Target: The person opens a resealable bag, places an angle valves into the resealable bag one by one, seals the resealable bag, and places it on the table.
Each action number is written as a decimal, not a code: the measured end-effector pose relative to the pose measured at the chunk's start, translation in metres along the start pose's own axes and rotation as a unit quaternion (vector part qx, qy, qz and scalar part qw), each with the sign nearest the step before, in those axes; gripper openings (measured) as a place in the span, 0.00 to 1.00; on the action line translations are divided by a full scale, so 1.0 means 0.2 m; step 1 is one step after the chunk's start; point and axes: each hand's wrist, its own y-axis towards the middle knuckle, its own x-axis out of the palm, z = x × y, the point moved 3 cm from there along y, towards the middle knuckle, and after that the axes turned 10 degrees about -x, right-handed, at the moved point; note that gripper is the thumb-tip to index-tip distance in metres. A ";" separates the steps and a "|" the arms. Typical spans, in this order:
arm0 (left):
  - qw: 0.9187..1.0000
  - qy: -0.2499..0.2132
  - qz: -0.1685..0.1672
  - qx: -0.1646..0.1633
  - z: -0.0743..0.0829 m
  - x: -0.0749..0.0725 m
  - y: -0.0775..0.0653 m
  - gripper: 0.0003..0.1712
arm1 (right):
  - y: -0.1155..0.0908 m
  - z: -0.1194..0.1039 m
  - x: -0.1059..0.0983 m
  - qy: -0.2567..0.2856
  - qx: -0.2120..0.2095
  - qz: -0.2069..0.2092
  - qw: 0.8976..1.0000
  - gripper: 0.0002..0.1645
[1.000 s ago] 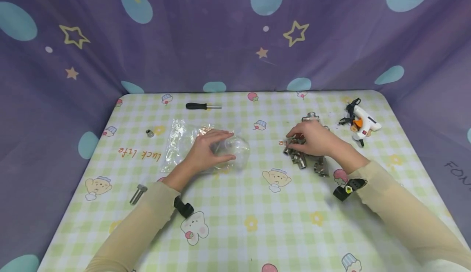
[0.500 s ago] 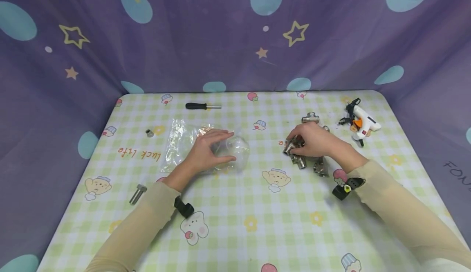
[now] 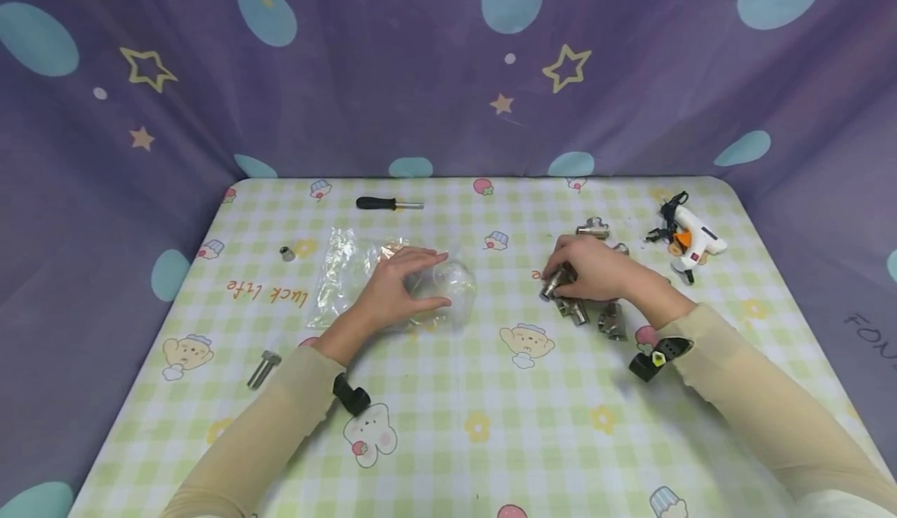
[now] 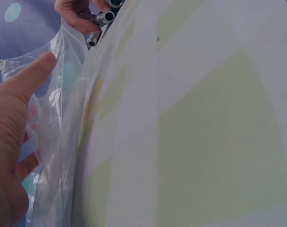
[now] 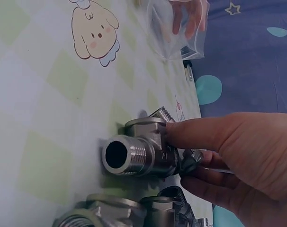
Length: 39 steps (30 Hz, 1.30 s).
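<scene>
My right hand (image 3: 592, 269) pinches a threaded metal tee pipe fitting (image 5: 150, 151) between thumb and fingers, at a small pile of similar fittings. A fitting with a flanged end (image 3: 613, 322) lies beside the hand, and another (image 3: 592, 227) lies behind it. On the left, my left hand (image 3: 395, 288) is at a clear plastic bag (image 3: 336, 276), thumb and fingers spread wide apart. The bag's mouth gapes around these fingers, and its film stands up by the thumb in the left wrist view. Whether the fingertips are inside the film is hard to tell.
A black-handled screwdriver (image 3: 378, 203) lies at the back. The white glue gun (image 3: 697, 237) with a black cord is at the right rear. A large bolt (image 3: 263, 370) and a small metal piece (image 3: 287, 253) lie on the left. A purple curtain (image 3: 420, 74) hangs behind the table.
My right fingers have closed around one fitting and shifted it slightly within the pile. My left hand and the bag have stayed in place. The head view has tilted a little.
</scene>
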 end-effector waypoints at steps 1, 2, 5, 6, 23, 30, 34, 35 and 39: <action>1.000 0.000 0.000 0.001 0.00 0.00 0.00 0.41 | 0.00 0.00 0.00 0.000 -0.002 0.001 1.000 0.14; 1.000 -0.001 0.001 0.003 0.00 0.00 0.00 0.41 | 0.00 0.00 0.00 0.002 -0.001 0.001 1.000 0.14; 1.000 0.000 0.002 0.004 0.01 0.00 0.01 0.41 | 0.00 0.00 -0.01 0.003 0.002 0.000 1.000 0.13; 1.000 0.000 0.001 0.004 0.01 0.00 0.01 0.41 | 0.00 0.00 -0.01 0.002 0.004 -0.001 1.000 0.12; 1.000 -0.007 -0.002 -0.004 0.00 0.01 0.01 0.41 | 0.05 0.00 -0.02 0.018 0.034 0.033 0.999 0.10; 1.000 -0.009 -0.003 -0.010 0.00 0.01 0.01 0.41 | 0.11 -0.04 -0.04 0.016 0.034 0.077 0.996 0.12; 1.000 -0.009 -0.002 -0.008 0.00 0.00 0.00 0.40 | 0.16 -0.07 -0.03 0.026 0.039 0.097 0.994 0.11; 1.000 -0.009 -0.001 -0.007 0.00 0.00 0.00 0.40 | 0.18 -0.07 -0.03 0.030 0.039 0.102 0.994 0.11; 1.000 -0.011 -0.002 -0.003 0.01 0.00 0.00 0.40 | 0.23 -0.11 -0.01 0.055 0.042 0.118 0.991 0.12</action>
